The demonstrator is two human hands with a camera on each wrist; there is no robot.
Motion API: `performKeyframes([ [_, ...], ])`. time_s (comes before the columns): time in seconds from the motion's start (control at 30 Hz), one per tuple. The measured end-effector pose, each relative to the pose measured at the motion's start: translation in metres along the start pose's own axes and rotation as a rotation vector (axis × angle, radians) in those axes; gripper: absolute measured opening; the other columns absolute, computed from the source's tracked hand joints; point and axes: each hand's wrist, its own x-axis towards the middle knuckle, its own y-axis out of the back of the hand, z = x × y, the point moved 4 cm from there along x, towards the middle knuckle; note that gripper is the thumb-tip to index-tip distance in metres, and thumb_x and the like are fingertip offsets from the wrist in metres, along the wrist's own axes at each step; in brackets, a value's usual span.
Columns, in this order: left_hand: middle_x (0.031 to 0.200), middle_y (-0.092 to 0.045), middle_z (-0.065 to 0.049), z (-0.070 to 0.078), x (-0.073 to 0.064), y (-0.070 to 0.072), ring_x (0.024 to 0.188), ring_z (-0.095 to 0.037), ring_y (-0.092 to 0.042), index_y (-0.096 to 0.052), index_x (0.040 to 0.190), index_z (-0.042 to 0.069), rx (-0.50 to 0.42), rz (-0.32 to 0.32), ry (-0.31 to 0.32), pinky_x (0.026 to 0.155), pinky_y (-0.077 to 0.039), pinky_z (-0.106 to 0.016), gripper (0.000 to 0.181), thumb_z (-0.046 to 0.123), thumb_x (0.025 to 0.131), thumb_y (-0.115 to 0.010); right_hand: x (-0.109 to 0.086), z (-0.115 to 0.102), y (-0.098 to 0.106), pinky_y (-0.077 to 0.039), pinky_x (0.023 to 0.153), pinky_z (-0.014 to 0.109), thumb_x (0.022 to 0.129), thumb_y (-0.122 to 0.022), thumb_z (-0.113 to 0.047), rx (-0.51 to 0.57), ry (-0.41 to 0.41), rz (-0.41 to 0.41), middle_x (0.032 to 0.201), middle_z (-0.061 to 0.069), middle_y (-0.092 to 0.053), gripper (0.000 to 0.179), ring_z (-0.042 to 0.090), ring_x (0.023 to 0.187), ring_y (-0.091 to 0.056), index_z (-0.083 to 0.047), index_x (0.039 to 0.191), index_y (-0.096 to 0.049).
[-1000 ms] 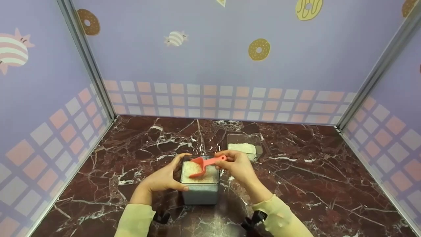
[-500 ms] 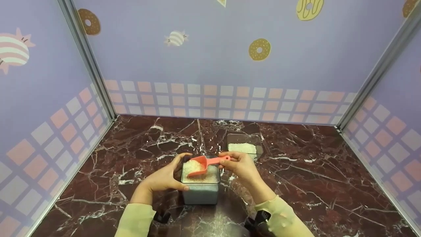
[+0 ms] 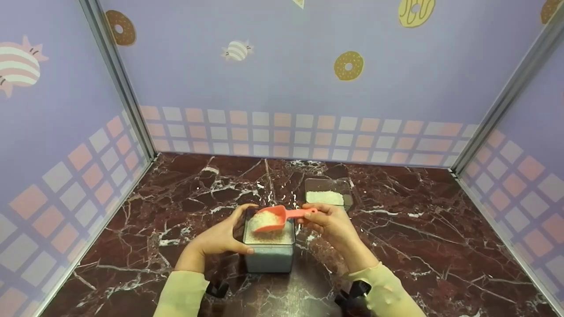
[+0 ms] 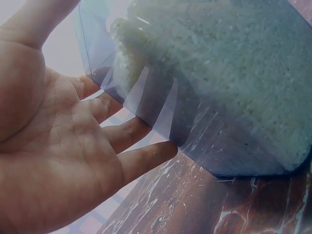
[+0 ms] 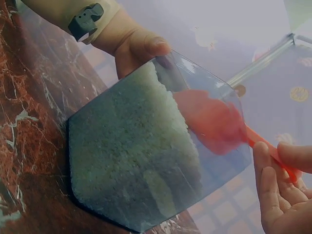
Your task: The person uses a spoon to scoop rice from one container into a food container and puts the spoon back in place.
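- the pink scoop [image 3: 276, 219] sits heaped with white rice, its bowl level over the mouth of the near clear container [image 3: 269, 246], which stands on the marble table [image 3: 418, 246] close to the person and is itself nearly full of rice [image 3: 269, 237]
- judging by the load, the step in hand is lifting a scoopful clear of that container; the next move would call for keeping the scoop level so the heap does not spill over the rim
- a second clear container [image 3: 328, 194], holding a shallower layer of rice, stands just behind and to the right, near but apart from the first
- right hand [image 3: 331, 225]: pinches the end of the scoop's handle between thumb and fingertips, the fingers [image 5: 273, 180] curled round it, wrist coming in from the lower right
- left hand [image 3: 219, 237]: clasps the near container's left side, thumb along the front wall and fingers [image 4: 141, 158] wrapped behind, steadying it on the table
- both sleeves are pale yellow, with a dark strap at each wrist
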Motion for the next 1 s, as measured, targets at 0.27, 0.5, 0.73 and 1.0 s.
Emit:
performKeyframes([
  [0.27, 0.144, -0.054, -0.013, 0.001, 0.001, -0.001, 0.131, -0.03, -0.052, -0.024, 0.156, 0.019, -0.047, -0.009, -0.018, 0.116, -0.035, -0.053, 0.107, 0.019, 0.072, -0.091, -0.002, -0.002, 0.007, -0.062, 0.081, 0.023, 0.093, -0.062, 0.008, 0.04, -0.014, -0.044, 0.094, 0.007, -0.077, 0.025, 0.013, 0.082, -0.076, 0.006, 0.117, -0.068],
  [0.5, 0.144, -0.054, -0.015, 0.001, 0.001, -0.001, 0.129, -0.031, -0.055, -0.024, 0.156, 0.015, -0.077, -0.018, -0.029, 0.114, -0.04, -0.049, 0.107, 0.014, 0.073, -0.09, -0.002, -0.006, 0.012, -0.062, 0.082, 0.025, 0.094, -0.061, 0.009, 0.057, -0.023, -0.06, 0.089, 0.007, -0.078, 0.025, 0.014, 0.08, -0.077, 0.007, 0.119, -0.065],
  [0.73, 0.154, -0.048, -0.016, 0.001, 0.0, -0.001, 0.142, -0.035, -0.046, -0.021, 0.157, 0.015, -0.064, -0.023, -0.02, 0.119, -0.036, -0.046, 0.107, 0.015, 0.074, -0.089, -0.005, -0.015, 0.02, -0.062, 0.08, 0.022, 0.094, -0.063, 0.008, 0.099, -0.026, -0.06, 0.09, 0.008, -0.078, 0.019, 0.013, 0.081, -0.077, -0.003, 0.108, -0.071],
  [1.0, 0.156, -0.044, -0.022, 0.001, 0.0, -0.002, 0.14, -0.036, -0.049, -0.02, 0.157, 0.014, -0.087, -0.035, -0.022, 0.115, -0.04, -0.047, 0.106, 0.016, 0.076, -0.088, -0.009, -0.029, 0.031, -0.06, 0.074, 0.018, 0.096, -0.061, 0.006, 0.117, 0.008, -0.058, 0.087, 0.007, -0.079, 0.019, 0.011, 0.078, -0.076, -0.007, 0.104, -0.072],
])
